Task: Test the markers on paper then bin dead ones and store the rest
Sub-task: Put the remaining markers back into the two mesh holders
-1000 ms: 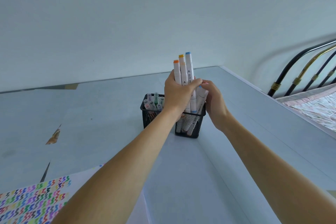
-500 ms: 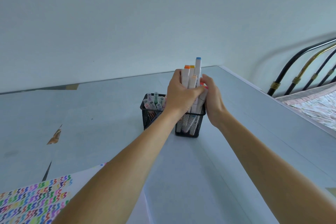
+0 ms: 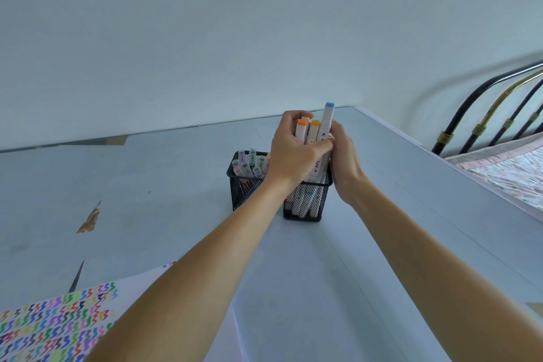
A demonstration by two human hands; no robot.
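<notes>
A bundle of white markers (image 3: pixel 316 138) stands upright in the right compartment of the black mesh holder (image 3: pixel 305 203) at centre frame. The left hand (image 3: pixel 293 153) wraps its fingers around the bundle; the right hand (image 3: pixel 343 161) clasps it from the other side. The scribbled paper (image 3: pixel 55 326) lies on the desk (image 3: pixel 147 214) at lower left.

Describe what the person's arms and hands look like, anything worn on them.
Both forearms are bare all the way to the frame edge, with no sleeves showing. The left hand and right hand wear no gloves, and no rings, watch or bracelets are visible.
</notes>
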